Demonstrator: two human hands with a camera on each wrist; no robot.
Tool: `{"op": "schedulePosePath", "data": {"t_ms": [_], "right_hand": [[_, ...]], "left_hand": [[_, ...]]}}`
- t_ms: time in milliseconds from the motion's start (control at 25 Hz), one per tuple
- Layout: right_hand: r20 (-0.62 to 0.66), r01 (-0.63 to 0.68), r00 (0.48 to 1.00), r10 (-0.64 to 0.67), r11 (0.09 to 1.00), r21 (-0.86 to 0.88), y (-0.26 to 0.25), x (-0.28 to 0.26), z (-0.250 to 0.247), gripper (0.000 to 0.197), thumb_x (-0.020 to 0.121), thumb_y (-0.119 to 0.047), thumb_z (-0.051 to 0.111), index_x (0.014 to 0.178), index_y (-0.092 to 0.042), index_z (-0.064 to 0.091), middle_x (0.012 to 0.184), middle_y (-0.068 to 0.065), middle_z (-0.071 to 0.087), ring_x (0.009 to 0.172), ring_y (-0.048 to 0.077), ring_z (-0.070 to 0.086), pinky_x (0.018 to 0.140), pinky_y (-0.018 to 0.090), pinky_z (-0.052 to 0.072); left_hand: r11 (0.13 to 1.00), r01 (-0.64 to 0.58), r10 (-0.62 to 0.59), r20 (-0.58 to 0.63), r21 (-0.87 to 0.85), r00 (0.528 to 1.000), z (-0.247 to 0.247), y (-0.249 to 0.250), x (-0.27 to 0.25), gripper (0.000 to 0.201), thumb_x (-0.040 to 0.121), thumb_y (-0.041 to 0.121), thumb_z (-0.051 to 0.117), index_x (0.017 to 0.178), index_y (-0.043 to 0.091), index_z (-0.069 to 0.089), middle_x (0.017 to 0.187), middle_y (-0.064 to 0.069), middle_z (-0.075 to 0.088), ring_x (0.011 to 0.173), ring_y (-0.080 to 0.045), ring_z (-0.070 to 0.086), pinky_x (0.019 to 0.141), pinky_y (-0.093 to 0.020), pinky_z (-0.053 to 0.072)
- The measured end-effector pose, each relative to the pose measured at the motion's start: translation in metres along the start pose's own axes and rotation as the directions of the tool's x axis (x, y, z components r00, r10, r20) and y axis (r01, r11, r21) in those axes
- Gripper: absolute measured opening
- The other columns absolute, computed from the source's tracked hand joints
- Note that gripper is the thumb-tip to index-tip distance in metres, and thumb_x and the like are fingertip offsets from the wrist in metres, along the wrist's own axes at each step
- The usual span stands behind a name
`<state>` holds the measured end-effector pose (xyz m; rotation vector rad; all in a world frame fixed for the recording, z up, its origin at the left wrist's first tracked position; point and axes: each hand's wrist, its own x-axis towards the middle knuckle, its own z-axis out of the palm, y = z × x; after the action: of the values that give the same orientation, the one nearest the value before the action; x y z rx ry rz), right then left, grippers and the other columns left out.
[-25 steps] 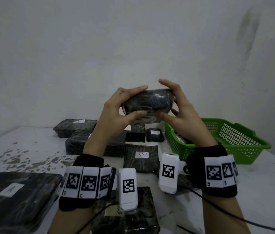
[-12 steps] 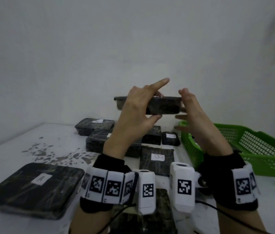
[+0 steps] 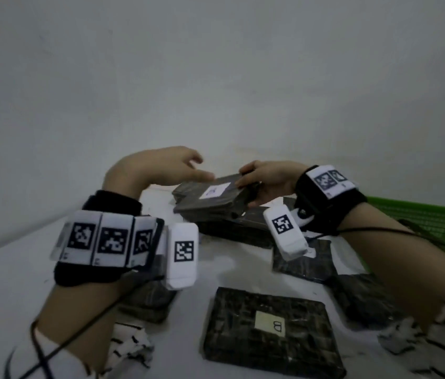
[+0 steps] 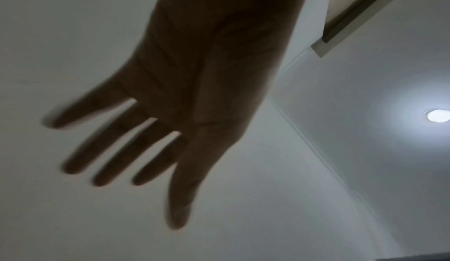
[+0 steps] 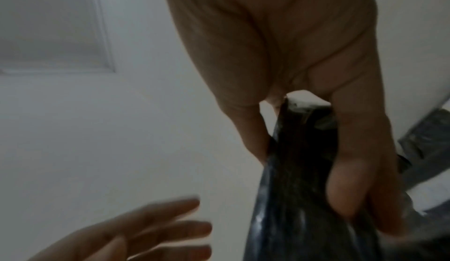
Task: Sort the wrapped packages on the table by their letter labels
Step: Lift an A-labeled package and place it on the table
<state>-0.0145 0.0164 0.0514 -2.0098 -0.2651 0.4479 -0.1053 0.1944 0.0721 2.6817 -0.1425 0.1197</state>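
My right hand (image 3: 257, 184) grips the right end of a dark wrapped package (image 3: 210, 198) with a white label, held low over other packages at the back of the table. In the right wrist view the fingers (image 5: 360, 169) and thumb pinch the black wrap (image 5: 299, 197). My left hand (image 3: 177, 165) hovers just left of the package, fingers spread and straight, holding nothing; the left wrist view shows the open palm (image 4: 185, 95) against the wall. A package labelled B (image 3: 270, 332) lies at the front.
Several more dark wrapped packages (image 3: 303, 258) lie across the white table (image 3: 11, 283). A green plastic basket (image 3: 434, 222) stands at the right, behind my right forearm. Cables run from both wrist bands.
The package has come down from chest height towards the pile at the back. My left hand has let go of it and spread open; my right hand keeps hold.
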Motion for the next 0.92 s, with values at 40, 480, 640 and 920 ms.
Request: {"op": "schedulePosePath", "data": {"t_ms": [40,480,640,920], "right_hand": [[0.039,-0.05,0.998,0.052,0.997,-0.056,0.0,0.013,0.01,0.018,0.089,0.0,0.056,0.1,-0.009,0.045,0.095,0.012,0.047,0.081,0.027,0.056,0.043,0.033,0.055],[0.173,0.092,0.984,0.044,0.704,-0.704,0.027,0.084,0.07,0.043,0.088,-0.031,0.062,0.128,-0.017,0.056,0.107,0.0,0.071,0.097,0.017,0.065,0.088,0.026,0.049],[0.186,0.064,0.975,0.12,0.653,-0.754,0.026,0.083,0.071,0.04,0.088,-0.019,0.062,0.126,-0.009,0.056,0.123,0.012,0.062,0.112,0.029,0.059,0.09,0.033,0.049],[0.336,0.015,0.89,0.309,0.715,-0.699,0.03,0.073,0.084,0.043,0.094,-0.021,0.052,0.136,-0.017,0.046,0.123,0.013,0.058,0.107,0.028,0.058,0.086,0.029,0.048]], "left_hand": [[0.991,0.117,-0.121,0.065,0.072,0.99,-0.007,-0.015,-0.001,0.054,0.09,0.039,0.052,0.132,0.006,0.046,0.131,-0.011,0.052,0.116,-0.025,0.052,0.093,-0.035,0.044],[0.893,0.236,-0.407,0.461,0.384,0.788,0.004,-0.102,0.019,0.04,0.096,0.008,0.045,0.136,0.009,0.044,0.143,-0.009,0.041,0.103,-0.02,0.05,0.054,-0.014,0.047],[0.866,0.242,-0.481,0.597,0.438,0.642,0.015,-0.115,0.025,0.048,0.096,0.008,0.043,0.143,0.018,0.034,0.151,-0.008,0.027,0.134,-0.028,0.034,0.096,-0.031,0.04],[0.861,0.272,-0.496,0.589,0.43,0.638,0.033,-0.116,0.029,0.054,0.094,0.004,0.045,0.143,0.023,0.033,0.151,-0.008,0.026,0.133,-0.029,0.035,0.096,-0.031,0.038]]}}
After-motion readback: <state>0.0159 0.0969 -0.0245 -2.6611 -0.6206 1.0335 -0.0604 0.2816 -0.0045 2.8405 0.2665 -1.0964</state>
